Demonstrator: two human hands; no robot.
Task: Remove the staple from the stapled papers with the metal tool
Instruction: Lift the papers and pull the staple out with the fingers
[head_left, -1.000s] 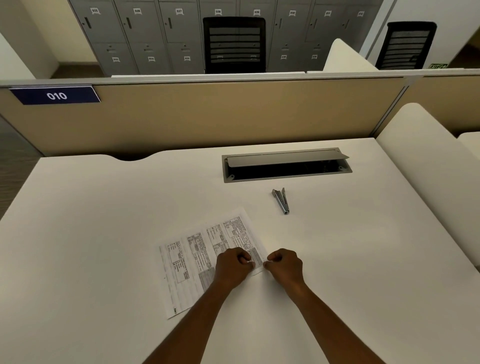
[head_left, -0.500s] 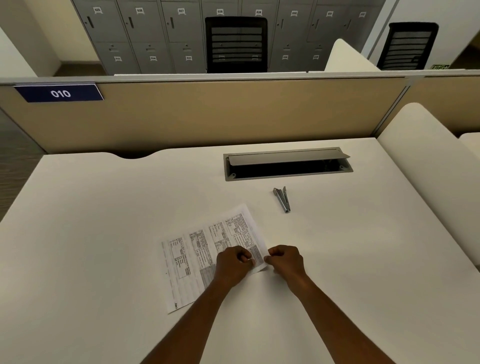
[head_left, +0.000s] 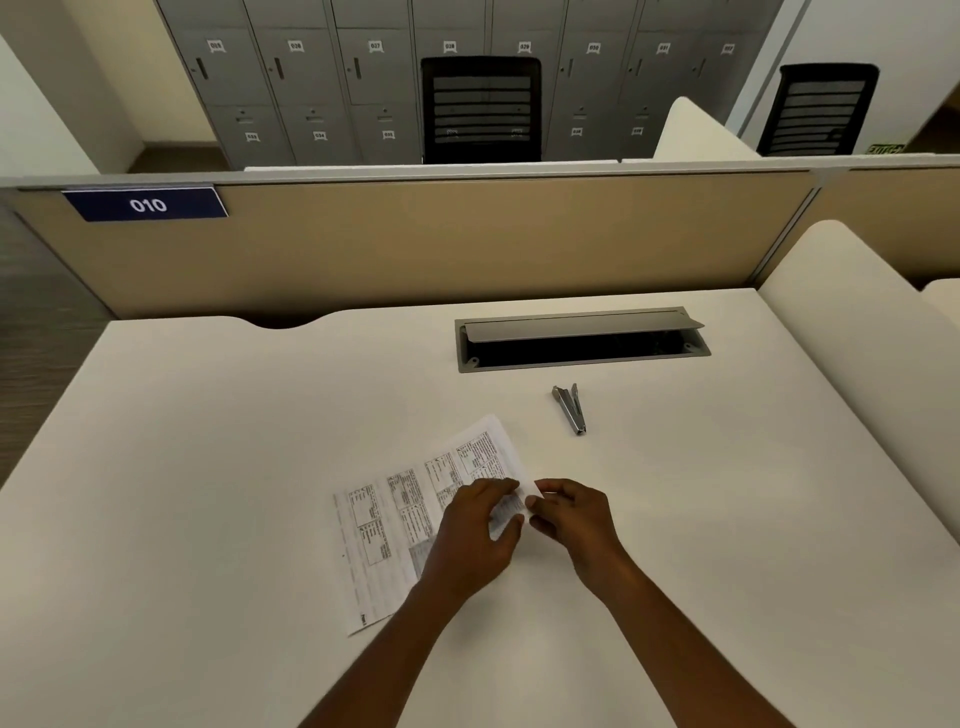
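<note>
The stapled papers (head_left: 410, 514), white sheets with printed tables, lie askew on the white desk (head_left: 208, 467). My left hand (head_left: 475, 535) rests on their right part and pinches the right corner, which is lifted off the desk. My right hand (head_left: 566, 514) pinches the same corner from the right side. The staple itself is too small to make out. The metal tool (head_left: 570, 408), a small silver staple remover, lies untouched on the desk beyond my hands, a hand's width past the papers.
A grey cable tray (head_left: 582, 338) with its lid raised is sunk into the desk behind the tool. A beige partition (head_left: 415, 244) with a "010" label bounds the far edge. A padded divider (head_left: 857, 332) runs along the right side.
Both hands have loosened from fists and now lift the papers' right corner between their fingertips. The papers and hands sit slightly farther from me. The tool has not moved.
</note>
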